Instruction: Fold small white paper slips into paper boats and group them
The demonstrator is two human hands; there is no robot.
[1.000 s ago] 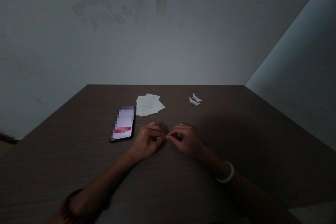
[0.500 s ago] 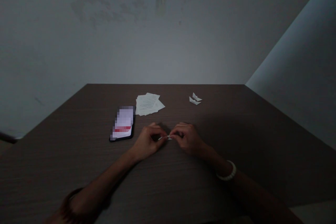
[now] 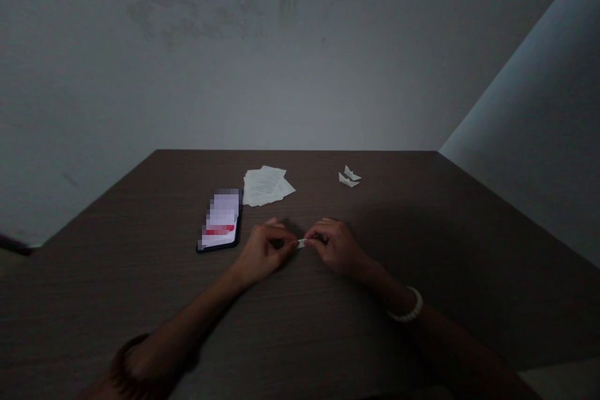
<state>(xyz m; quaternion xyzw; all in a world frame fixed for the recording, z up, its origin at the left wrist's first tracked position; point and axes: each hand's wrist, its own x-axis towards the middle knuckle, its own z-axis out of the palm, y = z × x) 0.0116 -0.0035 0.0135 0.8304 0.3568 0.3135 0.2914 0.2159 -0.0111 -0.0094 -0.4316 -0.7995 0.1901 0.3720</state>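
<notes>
Barely open, the left hand point(image 3: 262, 253) and right hand point(image 3: 338, 249) pinch a small white paper point(image 3: 301, 243) between them, at the middle of the brown table point(image 3: 281, 331). Nearer the table's left edge lies a lit phone point(image 3: 221, 220); toward the far edge, printed sheets point(image 3: 265, 186) and, closer to the far right corner, two folded papers point(image 3: 347, 181). Beyond rises a stained grey wall point(image 3: 300, 87).

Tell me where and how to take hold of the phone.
Probably best to grip the phone by both long edges near its closer end, coming from above: it lies flat, screen up, a slim slab, and its far right corner sits right by the loose papers.
</notes>
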